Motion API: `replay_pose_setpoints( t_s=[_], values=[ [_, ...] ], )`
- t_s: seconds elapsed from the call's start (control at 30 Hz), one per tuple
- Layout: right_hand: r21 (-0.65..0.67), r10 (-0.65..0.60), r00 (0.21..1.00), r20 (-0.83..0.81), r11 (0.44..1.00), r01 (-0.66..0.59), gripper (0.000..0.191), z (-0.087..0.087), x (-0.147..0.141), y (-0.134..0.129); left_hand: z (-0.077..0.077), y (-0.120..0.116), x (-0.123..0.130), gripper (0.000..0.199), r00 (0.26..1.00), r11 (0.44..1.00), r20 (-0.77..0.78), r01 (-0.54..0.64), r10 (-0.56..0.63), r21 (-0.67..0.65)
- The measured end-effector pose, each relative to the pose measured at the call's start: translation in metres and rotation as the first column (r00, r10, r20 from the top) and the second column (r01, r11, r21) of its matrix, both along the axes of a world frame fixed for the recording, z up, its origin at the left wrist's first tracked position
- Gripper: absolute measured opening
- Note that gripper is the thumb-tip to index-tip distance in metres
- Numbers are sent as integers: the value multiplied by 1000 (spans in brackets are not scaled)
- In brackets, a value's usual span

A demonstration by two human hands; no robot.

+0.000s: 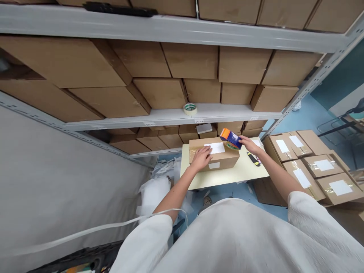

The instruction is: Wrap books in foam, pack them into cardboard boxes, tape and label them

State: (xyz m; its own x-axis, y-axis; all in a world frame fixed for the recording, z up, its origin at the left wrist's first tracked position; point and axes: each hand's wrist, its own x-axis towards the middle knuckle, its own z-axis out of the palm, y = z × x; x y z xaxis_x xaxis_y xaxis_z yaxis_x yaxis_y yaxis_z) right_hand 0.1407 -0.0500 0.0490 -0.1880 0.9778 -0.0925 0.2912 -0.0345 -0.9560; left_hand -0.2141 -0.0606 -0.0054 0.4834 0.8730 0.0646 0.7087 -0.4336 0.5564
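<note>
A cardboard box (222, 163) sits on a pale yellow tabletop (196, 184), with white labels on its top and front. My left hand (201, 157) lies flat on the left part of the box top, fingers stretched out at the edge of the top label (217, 148). Above the box's right end, my right hand (247, 142) is closed around a blue and orange tape dispenser (231, 138). The dispenser is tilted, its tape roll low against or just over the box; I cannot tell whether they touch. To the right of the box lies a yellow and black utility knife (253, 159).
Metal shelving (170, 30) filled with cardboard boxes rises in front. A roll of tape (190, 109) rests on a shelf edge. Labelled, taped boxes (295, 161) are stacked at right. White packing material (155, 193) lies below left, and a white cable (113, 224) crosses at lower left.
</note>
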Motion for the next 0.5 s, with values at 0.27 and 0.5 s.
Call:
replay_pose_setpoints(
  t_s=[0.27,0.5],
  values=[
    [-54,13,990,138,999,-5,40,8,-43,16,-1,6,-9,45,998,999,48,33,-33,-3],
    [-56,149,969,199,988,-141,78,15,-40,19,-2,6,-9,47,999,999,17,41,-41,0]
  ],
)
